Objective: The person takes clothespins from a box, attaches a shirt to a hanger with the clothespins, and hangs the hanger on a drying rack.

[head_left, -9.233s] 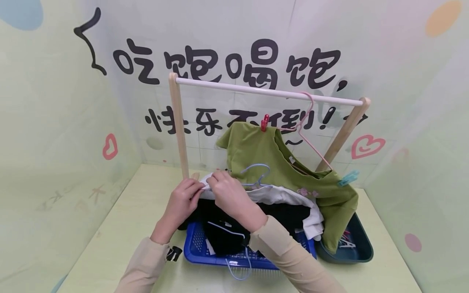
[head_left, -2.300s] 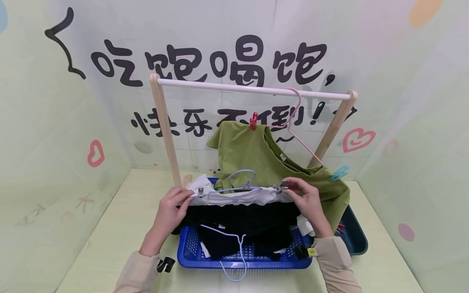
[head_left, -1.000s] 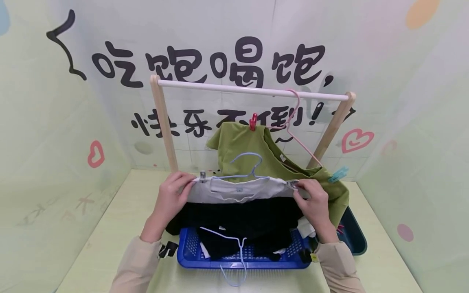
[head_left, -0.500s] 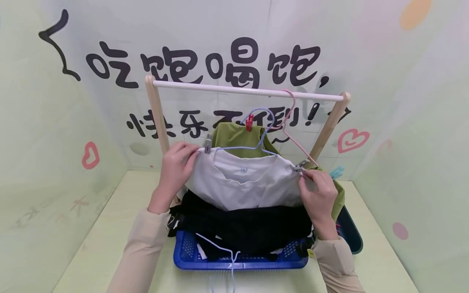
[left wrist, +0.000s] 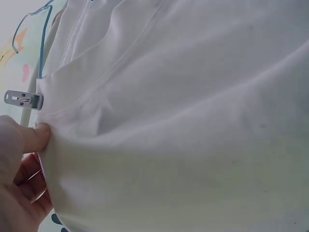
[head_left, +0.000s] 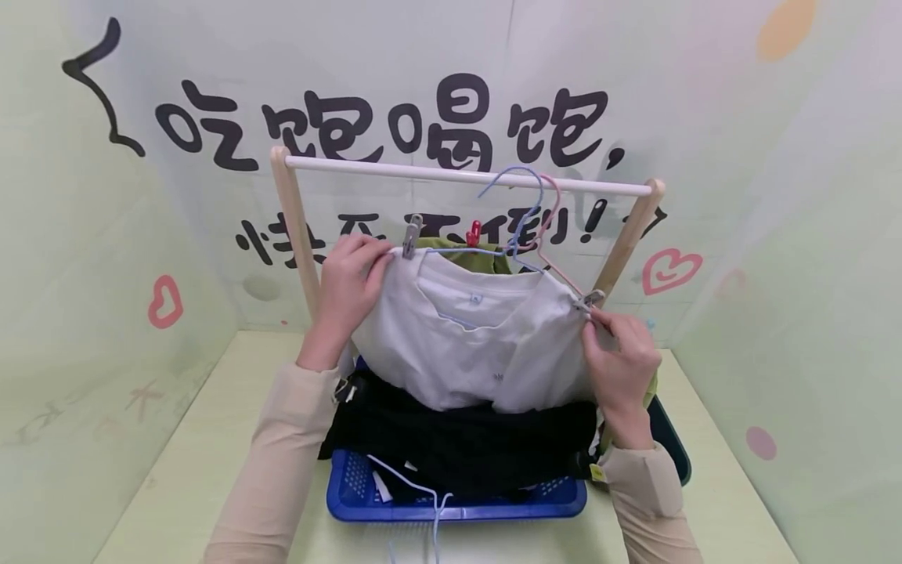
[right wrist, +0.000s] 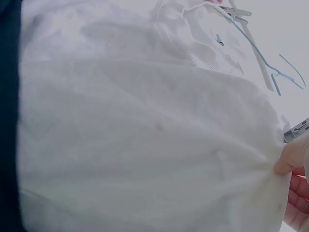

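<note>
A white T-shirt is spread on a blue hanger, its lower part folded down over black cloth. My left hand pinches one shoulder beside a grey clip. On the other shoulder, my right hand pinches the fabric just below a second grey clip. The hanger's hook overlaps the white rod in the head view; whether it touches cannot be told. Both wrist views show thumb and fingers on the shirt edge, under the left-side clip and the right-side clip.
Behind the shirt, a green T-shirt with a red clothespin hangs from a pink hanger. Black clothing lies over a blue basket, with another hanger across its front. A dark tray stands at right.
The white shirt and its hanger have risen from the basket to rod height, unfolding at the neckline. Earlier, the right hand moved from the left shoulder to the right one, where a clip now sits.
</note>
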`<state>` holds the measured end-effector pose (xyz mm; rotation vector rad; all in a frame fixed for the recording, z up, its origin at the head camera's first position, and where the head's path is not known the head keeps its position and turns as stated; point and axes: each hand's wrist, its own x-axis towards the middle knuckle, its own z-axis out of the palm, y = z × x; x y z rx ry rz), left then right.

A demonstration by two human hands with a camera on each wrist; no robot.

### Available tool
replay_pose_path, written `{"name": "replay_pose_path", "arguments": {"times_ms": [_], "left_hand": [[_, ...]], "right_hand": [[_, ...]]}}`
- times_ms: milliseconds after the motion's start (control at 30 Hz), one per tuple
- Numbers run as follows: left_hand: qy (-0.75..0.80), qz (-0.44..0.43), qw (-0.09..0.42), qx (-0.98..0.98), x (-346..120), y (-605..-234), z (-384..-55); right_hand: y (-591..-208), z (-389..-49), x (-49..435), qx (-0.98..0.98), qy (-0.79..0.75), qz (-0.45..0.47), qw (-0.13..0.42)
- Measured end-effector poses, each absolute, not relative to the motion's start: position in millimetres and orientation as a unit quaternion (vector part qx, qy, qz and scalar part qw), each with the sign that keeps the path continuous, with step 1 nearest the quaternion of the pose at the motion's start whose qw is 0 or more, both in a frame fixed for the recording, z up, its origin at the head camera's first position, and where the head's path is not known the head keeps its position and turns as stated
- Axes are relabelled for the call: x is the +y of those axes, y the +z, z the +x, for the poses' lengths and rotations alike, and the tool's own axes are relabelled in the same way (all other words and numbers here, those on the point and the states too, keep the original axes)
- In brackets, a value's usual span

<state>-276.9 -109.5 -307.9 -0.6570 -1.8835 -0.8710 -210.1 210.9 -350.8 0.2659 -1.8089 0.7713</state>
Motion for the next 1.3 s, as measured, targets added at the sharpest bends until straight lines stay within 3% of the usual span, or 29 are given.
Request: {"name": "replay_pose_path", "arguments": {"times_ms": [333, 1300], "left_hand": [[-0.355, -0.238, 0.487, -0.761, -104.4, -297.6, -296.0], [-0.366, -0.196, 0.439, -0.797, -110.6, -314.8, -310.9]], "right_hand": [[-327.0, -218.1, 205.5, -0.758, 0.335, 0.107, 0.549], [-333.3, -228.0, 198.8, -0.784, 0.298, 0.133, 0.528]]}}
